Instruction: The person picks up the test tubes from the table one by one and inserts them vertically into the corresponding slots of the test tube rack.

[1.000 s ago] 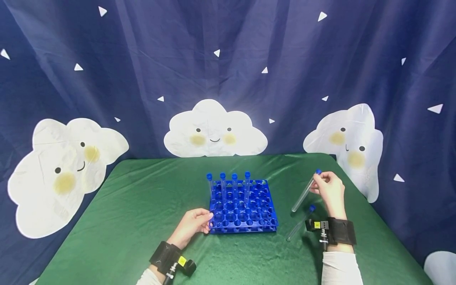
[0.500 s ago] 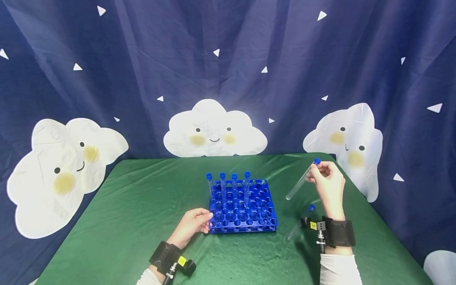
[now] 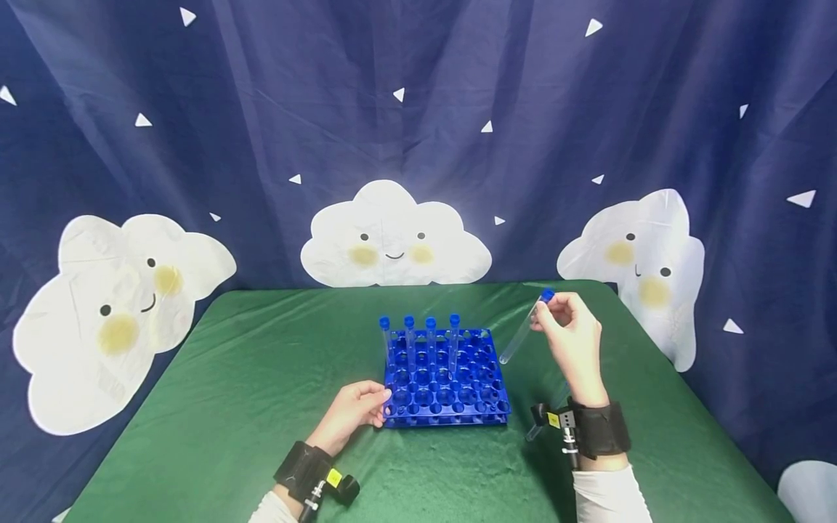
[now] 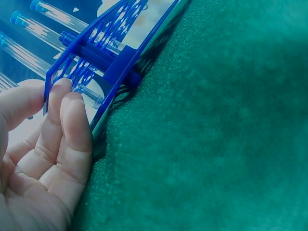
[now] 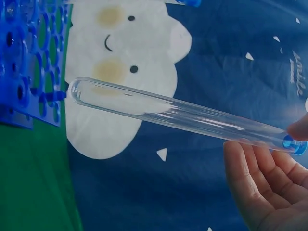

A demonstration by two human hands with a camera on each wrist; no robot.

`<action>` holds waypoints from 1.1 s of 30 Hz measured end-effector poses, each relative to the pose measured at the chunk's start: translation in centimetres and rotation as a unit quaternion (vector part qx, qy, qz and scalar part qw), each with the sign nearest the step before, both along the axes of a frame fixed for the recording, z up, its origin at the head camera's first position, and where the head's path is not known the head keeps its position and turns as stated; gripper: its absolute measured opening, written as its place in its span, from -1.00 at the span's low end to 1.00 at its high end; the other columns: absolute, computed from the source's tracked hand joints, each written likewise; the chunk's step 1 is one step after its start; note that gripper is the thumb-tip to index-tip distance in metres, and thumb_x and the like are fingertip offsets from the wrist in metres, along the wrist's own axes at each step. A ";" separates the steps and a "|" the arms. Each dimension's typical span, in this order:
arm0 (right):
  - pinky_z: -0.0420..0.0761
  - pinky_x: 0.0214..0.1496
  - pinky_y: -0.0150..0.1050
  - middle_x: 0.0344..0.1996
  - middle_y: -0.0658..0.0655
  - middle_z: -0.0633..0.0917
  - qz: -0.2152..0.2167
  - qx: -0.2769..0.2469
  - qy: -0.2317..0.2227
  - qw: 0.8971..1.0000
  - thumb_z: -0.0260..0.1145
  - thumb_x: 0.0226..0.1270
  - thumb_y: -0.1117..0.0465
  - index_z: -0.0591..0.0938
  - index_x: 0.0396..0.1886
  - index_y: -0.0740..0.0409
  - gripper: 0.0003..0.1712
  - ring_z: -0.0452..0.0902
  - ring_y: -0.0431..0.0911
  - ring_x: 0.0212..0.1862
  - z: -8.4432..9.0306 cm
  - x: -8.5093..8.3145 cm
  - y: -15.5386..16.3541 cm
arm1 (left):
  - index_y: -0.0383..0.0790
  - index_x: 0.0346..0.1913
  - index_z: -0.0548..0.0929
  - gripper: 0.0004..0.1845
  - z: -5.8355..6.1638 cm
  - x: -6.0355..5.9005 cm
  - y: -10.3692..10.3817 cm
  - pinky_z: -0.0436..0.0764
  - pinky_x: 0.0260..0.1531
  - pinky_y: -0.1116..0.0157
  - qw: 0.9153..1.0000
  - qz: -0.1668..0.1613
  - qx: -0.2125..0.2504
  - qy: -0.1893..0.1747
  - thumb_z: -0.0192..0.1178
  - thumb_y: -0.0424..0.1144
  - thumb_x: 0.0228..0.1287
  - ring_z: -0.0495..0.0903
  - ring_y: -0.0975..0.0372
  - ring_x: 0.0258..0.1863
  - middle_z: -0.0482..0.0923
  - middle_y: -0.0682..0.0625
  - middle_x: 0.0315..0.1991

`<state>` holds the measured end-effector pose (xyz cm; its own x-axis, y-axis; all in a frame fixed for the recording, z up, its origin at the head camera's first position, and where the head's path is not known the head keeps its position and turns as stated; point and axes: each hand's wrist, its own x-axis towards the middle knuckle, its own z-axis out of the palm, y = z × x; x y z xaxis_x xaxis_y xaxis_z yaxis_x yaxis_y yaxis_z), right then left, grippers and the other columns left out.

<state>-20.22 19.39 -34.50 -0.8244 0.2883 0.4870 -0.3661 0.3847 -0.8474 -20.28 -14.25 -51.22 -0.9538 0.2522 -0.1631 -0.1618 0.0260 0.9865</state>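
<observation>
A blue test tube rack stands mid-table, with several blue-capped test tubes upright in its left and middle holes. At the rack's front left corner, my left hand pinches the upper plate's edge between thumb and fingers, as the left wrist view shows. My right hand, off the rack's right side, pinches a clear test tube just below its blue cap. That tube slants in the air, its rounded bottom pointing down-left toward the rack. In the right wrist view the tube looks empty.
Another test tube lies on the green tablecloth right of the rack, partly hidden by the right wrist camera. Behind the table hangs a dark blue curtain with white clouds.
My right hand has lifted the test tube and carried it leftward, nearer the rack. The left hand and rack have stayed in place.
</observation>
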 end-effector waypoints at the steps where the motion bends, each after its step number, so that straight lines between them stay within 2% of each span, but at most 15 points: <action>1: 0.70 -0.38 -0.44 -0.47 0.16 0.71 0.003 0.004 0.001 1.000 0.28 0.28 0.39 0.53 -0.29 0.45 -0.86 0.64 -0.37 -0.50 0.0 0.0 -0.2 | -0.43 -0.13 0.58 -0.65 0.0 0.0 0.0 0.66 -0.50 0.37 1.000 0.000 -0.001 0.000 0.29 -0.15 0.27 0.56 0.28 -0.57 0.59 0.05 -0.53; 5: 0.70 -0.36 -0.42 -0.39 0.39 0.70 0.011 0.013 -0.004 1.000 0.28 0.28 0.41 0.54 -0.29 0.46 -0.86 0.63 -0.40 -0.49 -0.2 0.1 -1.1 | -0.43 -0.14 0.57 -0.66 0.2 0.0 0.0 0.66 -0.50 0.38 1.000 -0.001 -0.001 0.000 0.28 -0.16 0.27 0.56 0.29 -0.57 0.58 0.05 -0.52; 8: 0.68 -0.35 -0.49 -0.37 0.41 0.71 0.020 0.019 -0.002 1.000 0.29 0.28 0.40 0.54 -0.29 0.44 -0.87 0.63 -0.39 -0.48 -0.7 -0.2 -1.5 | -0.43 -0.14 0.57 -0.66 0.2 0.1 0.0 0.66 -0.50 0.38 1.000 -0.002 -0.002 -0.001 0.28 -0.16 0.28 0.55 0.29 -0.58 0.58 0.05 -0.52; 15: 0.58 -0.41 -0.60 -0.40 0.30 0.74 0.036 0.047 0.007 0.998 0.34 0.27 0.34 0.58 -0.28 0.32 -0.87 0.57 -0.48 -0.47 -3.7 -2.4 -1.7 | -0.44 -0.12 0.57 -0.65 0.3 0.1 0.1 0.66 -0.49 0.38 1.000 -0.002 -0.003 0.001 0.27 -0.16 0.29 0.55 0.29 -0.57 0.58 0.05 -0.52; 23: 0.52 -0.41 -0.61 -0.40 0.17 0.76 0.046 0.105 0.024 0.993 0.36 0.26 0.28 0.59 -0.26 0.22 -0.87 0.54 -0.53 -0.42 -4.7 -2.7 -2.4 | -0.45 -0.12 0.57 -0.67 0.6 0.2 0.2 0.65 -0.50 0.39 1.000 0.000 -0.004 0.000 0.27 -0.19 0.29 0.55 0.30 -0.58 0.58 0.06 -0.52; 27: 0.54 -0.38 -0.55 -0.39 0.14 0.76 0.048 0.132 0.013 0.990 0.37 0.25 0.27 0.60 -0.25 0.21 -0.86 0.65 -0.33 -0.37 -4.9 -2.7 -2.7 | -0.45 -0.11 0.57 -0.66 0.4 0.1 0.2 0.66 -0.50 0.39 1.000 0.000 -0.004 -0.002 0.27 -0.19 0.28 0.55 0.30 -0.58 0.58 0.05 -0.52; 31: 0.65 -0.30 -0.28 -0.36 0.17 0.75 0.046 0.157 0.006 0.986 0.39 0.23 0.27 0.61 -0.24 0.22 -0.84 0.71 -0.02 -0.27 -4.9 -2.8 -2.6 | -0.46 -0.10 0.56 -0.65 0.3 0.1 0.1 0.66 -0.50 0.38 1.000 -0.001 -0.003 -0.002 0.27 -0.18 0.29 0.55 0.30 -0.58 0.58 0.05 -0.52; 33: 0.68 -0.26 -0.13 -0.34 0.19 0.75 0.049 0.165 0.002 0.985 0.40 0.22 0.27 0.61 -0.25 0.23 -0.83 0.72 0.03 -0.23 -5.0 -2.9 -2.6 | -0.47 -0.10 0.56 -0.64 0.3 0.1 0.1 0.66 -0.50 0.38 1.000 -0.002 -0.003 -0.001 0.27 -0.18 0.29 0.55 0.30 -0.58 0.58 0.05 -0.52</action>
